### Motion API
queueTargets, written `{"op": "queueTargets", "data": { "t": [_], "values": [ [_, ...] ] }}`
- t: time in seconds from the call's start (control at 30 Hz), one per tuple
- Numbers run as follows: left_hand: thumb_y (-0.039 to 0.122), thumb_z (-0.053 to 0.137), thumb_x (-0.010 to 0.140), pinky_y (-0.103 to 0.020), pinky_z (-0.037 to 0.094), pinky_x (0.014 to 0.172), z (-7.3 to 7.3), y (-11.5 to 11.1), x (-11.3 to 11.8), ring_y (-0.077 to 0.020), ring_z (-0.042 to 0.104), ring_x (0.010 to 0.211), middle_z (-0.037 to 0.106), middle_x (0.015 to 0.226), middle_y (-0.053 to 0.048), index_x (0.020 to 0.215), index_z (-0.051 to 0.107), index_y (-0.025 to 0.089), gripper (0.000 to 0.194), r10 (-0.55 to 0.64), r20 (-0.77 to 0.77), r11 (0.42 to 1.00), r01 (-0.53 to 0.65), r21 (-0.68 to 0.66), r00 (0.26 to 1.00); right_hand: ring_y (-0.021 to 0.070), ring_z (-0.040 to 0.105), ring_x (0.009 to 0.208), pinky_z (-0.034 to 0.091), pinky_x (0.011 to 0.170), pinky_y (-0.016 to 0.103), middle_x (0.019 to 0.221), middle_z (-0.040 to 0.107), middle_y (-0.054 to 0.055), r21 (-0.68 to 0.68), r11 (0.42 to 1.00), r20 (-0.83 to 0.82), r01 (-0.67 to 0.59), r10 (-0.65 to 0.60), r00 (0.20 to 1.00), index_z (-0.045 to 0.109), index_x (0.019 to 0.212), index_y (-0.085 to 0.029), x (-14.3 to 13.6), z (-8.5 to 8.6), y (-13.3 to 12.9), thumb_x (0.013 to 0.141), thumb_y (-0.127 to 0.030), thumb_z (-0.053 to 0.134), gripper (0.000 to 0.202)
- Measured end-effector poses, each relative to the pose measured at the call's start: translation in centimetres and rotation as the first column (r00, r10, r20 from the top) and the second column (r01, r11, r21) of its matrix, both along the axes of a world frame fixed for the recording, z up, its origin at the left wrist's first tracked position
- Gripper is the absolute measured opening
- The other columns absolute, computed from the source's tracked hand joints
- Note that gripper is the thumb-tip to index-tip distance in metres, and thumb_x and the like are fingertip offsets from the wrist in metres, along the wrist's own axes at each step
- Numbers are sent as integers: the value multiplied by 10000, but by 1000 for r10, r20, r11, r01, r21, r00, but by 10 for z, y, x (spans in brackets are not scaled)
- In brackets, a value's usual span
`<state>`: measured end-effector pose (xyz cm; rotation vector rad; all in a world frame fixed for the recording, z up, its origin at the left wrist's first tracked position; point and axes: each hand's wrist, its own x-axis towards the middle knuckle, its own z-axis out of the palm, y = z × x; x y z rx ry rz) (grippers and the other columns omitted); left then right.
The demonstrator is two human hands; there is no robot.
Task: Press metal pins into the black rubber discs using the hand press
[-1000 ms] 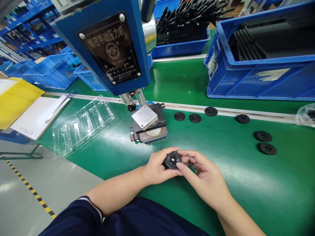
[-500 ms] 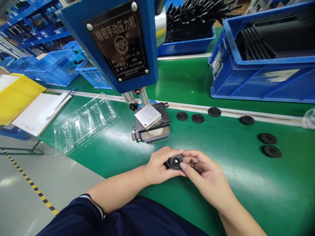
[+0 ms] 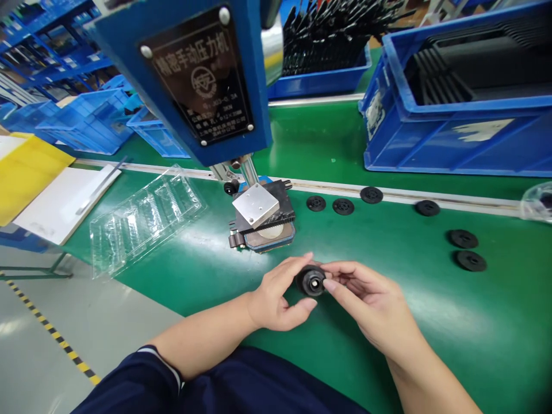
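Note:
A round black part (image 3: 311, 280) with a pale centre is between my two hands above the green table. My right hand (image 3: 366, 290) pinches its right edge between thumb and fingers. Around its left side, my left hand (image 3: 282, 296) is spread, the thumb apart from the part and the fingertips close behind its upper edge. Beyond my hands stands a blue hand press (image 3: 259, 123), with a silver plate (image 3: 256, 206) on a black block at its base. Several black discs (image 3: 343, 206) lie to the right of the press.
A clear plastic tray (image 3: 144, 224) lies left of the press. At the back right is a large blue bin (image 3: 448, 138) of black parts, with another blue bin (image 3: 323, 81) beside it. A white board (image 3: 64, 201) is at the far left.
My left thumb has moved away from the black part, opening that hand. The part has shifted slightly right, held in my right hand. The view has moved a little.

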<state>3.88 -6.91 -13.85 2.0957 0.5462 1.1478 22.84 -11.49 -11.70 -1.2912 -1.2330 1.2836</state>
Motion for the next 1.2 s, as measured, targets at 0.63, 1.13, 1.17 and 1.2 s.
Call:
{"op": "queueTargets", "data": {
  "t": [0.63,1.13,1.17,1.2],
  "values": [
    [337,712,814,-443,543,917,-3,-4,1,-269,635,1078,644,1123,-168,1336,456,156,609,4,18,1000,-5,15,1000,152,666,850,583,767,239,965,684,54,-13,1000,-126,23,-25,992,653,1057,-208,0,7,-2,844,-359,690,263],
    [477,676,815,-375,579,855,-2,-5,-2,-246,680,989,683,1078,-156,1341,480,142,654,72,-64,997,-69,44,995,127,648,705,577,651,214,844,681,51,-65,997,-112,50,-57,992,661,1032,-181,-3,6,0,826,-396,699,301],
    [474,677,816,-377,580,855,-2,-5,-2,-246,681,988,683,1078,-155,1342,479,142,654,71,-62,997,-68,46,996,125,648,705,575,648,210,846,681,50,-65,997,-114,51,-59,992,660,1033,-181,-3,6,0,826,-392,700,298],
    [472,678,816,-382,580,858,-2,-5,-2,-248,680,993,683,1079,-155,1344,478,142,653,71,-60,996,-68,50,996,124,648,708,574,648,207,848,681,49,-64,997,-115,52,-59,992,660,1034,-183,-3,7,-1,826,-390,701,296]
  ]
}}
